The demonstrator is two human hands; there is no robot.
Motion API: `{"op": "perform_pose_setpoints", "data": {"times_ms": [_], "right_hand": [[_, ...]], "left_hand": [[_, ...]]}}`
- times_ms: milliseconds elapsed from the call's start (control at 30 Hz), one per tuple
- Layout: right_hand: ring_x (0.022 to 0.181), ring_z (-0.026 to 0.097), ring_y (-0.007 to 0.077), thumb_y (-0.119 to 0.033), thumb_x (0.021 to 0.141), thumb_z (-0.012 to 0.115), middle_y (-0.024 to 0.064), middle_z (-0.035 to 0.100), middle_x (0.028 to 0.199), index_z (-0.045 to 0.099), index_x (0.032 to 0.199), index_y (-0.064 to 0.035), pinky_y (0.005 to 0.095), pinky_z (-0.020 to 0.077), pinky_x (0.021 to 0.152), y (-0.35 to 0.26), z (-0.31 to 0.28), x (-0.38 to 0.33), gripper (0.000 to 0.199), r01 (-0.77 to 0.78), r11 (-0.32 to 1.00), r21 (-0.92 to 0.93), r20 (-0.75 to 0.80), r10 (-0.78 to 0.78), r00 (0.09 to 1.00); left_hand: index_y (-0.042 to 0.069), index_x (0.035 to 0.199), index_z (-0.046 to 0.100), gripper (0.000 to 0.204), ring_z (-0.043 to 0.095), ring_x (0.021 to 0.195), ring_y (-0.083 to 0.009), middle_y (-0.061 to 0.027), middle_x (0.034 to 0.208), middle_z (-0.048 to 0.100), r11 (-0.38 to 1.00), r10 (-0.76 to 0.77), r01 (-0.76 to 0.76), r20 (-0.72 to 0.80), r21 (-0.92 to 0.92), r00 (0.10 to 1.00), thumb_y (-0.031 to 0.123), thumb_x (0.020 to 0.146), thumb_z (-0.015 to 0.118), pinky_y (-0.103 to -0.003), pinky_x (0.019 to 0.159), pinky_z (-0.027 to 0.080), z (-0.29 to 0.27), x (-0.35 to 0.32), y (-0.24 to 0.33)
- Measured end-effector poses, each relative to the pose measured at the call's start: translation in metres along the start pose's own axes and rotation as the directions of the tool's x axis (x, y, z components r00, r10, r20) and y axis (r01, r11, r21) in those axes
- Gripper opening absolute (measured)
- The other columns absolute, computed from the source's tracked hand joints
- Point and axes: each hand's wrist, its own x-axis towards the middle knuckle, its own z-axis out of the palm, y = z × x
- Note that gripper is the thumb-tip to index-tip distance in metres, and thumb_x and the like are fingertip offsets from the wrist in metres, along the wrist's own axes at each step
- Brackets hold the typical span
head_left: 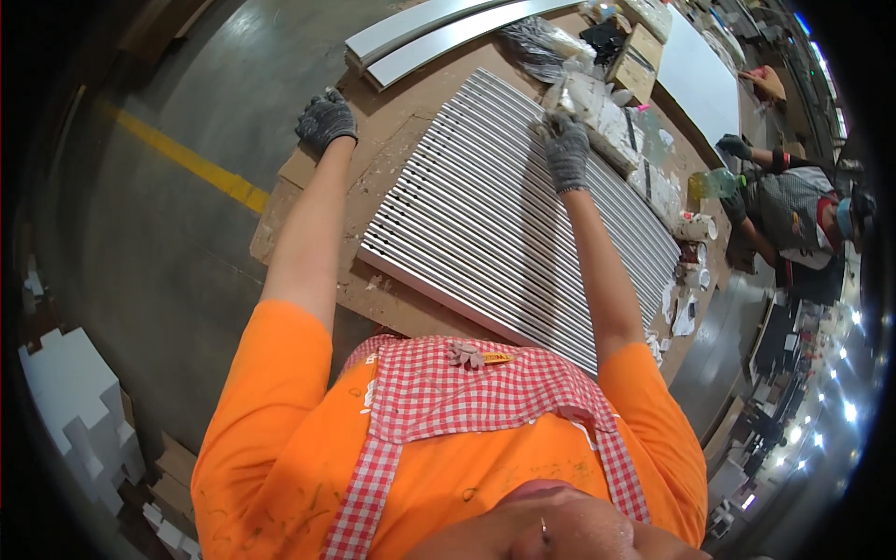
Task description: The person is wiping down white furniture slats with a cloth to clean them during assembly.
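In front of me, a stack of silvery-white slats (504,205) lies side by side on a cardboard-covered table (373,289), with dark marks near the slats' left ends. My left hand (327,119), in a grey knit glove, is at the table's left edge, its fingers curled; anything inside them is hidden. Over the far part of the slats is my right hand (567,157), gloved alike. Its fingers are bent together, close to a plastic-wrapped bundle (602,121), and I cannot make out what they hold.
Long white boards (420,42) lie at the table's far left. Paint-smeared cups (695,227) stand along the right edge. A wooden block (638,63) sits among plastic wrap at the back. A co-worker (793,215) is on the right, beside a bottle of yellow-green liquid (714,184).
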Motion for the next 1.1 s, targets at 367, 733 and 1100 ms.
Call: {"op": "perform_pose_setpoints", "data": {"times_ms": [367,733,1100], "right_hand": [[0.09,0.057,0.0357,-0.016,0.074,0.067,0.0171,0.06,0.09,0.067,0.087,-0.0069,0.0427,0.0472,0.079,-0.057,0.094,0.083,0.016,0.241,0.97,0.021,0.059,-0.242,0.969],[0.092,0.059,0.0334,-0.017,0.074,0.071,0.0154,0.061,0.095,0.068,0.096,-0.0069,0.0412,0.0478,0.083,-0.063,0.089,0.074,0.024,0.173,0.984,0.052,0.164,-0.179,0.97],[0.088,0.057,0.0336,-0.017,0.072,0.069,0.0159,0.061,0.084,0.068,0.086,-0.0061,0.0415,0.0468,0.08,-0.057,0.089,0.064,0.018,0.103,0.992,0.074,0.052,-0.108,0.993]], "left_hand": [[0.005,0.103,0.064,0.052,0.06,0.101,-0.0309,-0.017,0.104,0.066,1.0,-0.011,0.011,0.005,0.008,1.0,0.045,0.094,0.032,-0.045,0.09,0.043,-0.009,-0.006,0.013],[0.005,0.101,0.066,0.053,0.06,0.1,-0.0308,-0.0154,0.103,0.066,0.999,-0.007,0.006,0.011,0.035,1.0,0.046,0.094,0.033,-0.045,0.088,0.045,0.0,0.004,0.004],[0.004,0.102,0.066,0.056,0.061,0.099,-0.0331,-0.0174,0.103,0.066,1.0,0.004,-0.005,0.018,0.017,1.0,0.046,0.095,0.029,-0.047,0.088,0.045,0.0,-0.002,0.014]]}}
